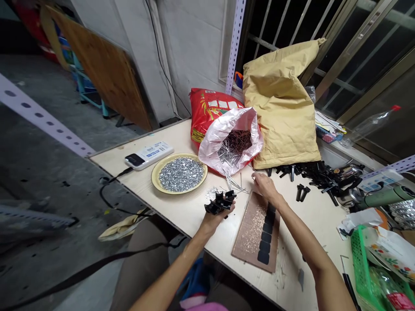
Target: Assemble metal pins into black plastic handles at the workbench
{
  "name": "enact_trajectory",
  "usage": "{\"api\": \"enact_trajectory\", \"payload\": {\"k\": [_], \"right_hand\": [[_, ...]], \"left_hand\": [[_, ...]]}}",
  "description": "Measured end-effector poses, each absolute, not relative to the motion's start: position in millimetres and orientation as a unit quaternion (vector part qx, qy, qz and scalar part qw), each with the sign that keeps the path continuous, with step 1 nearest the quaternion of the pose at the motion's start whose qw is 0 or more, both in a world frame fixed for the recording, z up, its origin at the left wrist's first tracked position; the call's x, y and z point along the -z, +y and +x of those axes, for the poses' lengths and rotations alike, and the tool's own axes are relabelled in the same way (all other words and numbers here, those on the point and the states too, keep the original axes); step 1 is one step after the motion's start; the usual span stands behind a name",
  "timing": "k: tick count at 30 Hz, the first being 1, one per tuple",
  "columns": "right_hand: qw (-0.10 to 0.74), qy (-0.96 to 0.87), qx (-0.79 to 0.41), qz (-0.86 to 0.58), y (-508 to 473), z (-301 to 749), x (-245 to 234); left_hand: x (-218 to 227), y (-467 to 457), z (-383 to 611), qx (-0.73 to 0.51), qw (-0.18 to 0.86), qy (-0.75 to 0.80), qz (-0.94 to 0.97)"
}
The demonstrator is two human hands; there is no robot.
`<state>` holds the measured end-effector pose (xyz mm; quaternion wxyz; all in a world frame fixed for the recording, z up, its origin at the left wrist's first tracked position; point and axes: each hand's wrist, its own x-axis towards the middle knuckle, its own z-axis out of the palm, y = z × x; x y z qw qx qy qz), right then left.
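My left hand (214, 219) is closed around several small black plastic parts (220, 203) held above the table's front edge. Across the board's far end reaches my right hand (266, 186), its fingers pinched together; what they hold, if anything, is too small to make out. Thin metal pins (236, 185) lie loose between the two hands. Behind them a red bag (212, 113) with a pale inner lining lies open, filled with silvery and brownish pins. Below my right forearm is a brown board (244, 242) bearing pale granules and a row of black pads (266, 239).
A yellow plate (154, 183) of small silvery pieces sits left, beside a white power bank (152, 154). Behind stand a tan sack (285, 125) and a heap of black parts (324, 177). A green basket (358, 255) and screwdriver (348, 280) lie right.
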<state>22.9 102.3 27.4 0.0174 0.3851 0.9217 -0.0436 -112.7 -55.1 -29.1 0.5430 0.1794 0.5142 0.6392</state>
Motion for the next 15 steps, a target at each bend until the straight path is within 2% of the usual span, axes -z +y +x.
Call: {"api": "enact_trajectory", "payload": {"k": [1, 4, 6, 9, 15], "right_hand": [[-0.043, 0.915, 0.095, 0.39, 95.6, 24.9, -32.9], [-0.305, 0.816, 0.329, 0.364, 69.4, 24.1, -51.3], [-0.414, 0.732, 0.425, 0.335, 52.9, 19.0, -62.5], [-0.449, 0.687, 0.476, 0.314, 37.6, 10.1, -70.7], [-0.424, 0.688, 0.499, 0.312, 28.4, 4.5, -56.9]], "left_hand": [[31.1, -54.6, -112.4, -0.636, 0.541, 0.52, 0.18], [38.1, -52.5, -111.9, -0.626, 0.53, 0.534, 0.205], [42.0, -51.2, -112.1, -0.623, 0.527, 0.532, 0.224], [45.2, -50.0, -112.3, -0.627, 0.521, 0.528, 0.24], [47.3, -49.5, -111.4, -0.635, 0.53, 0.514, 0.227]]}}
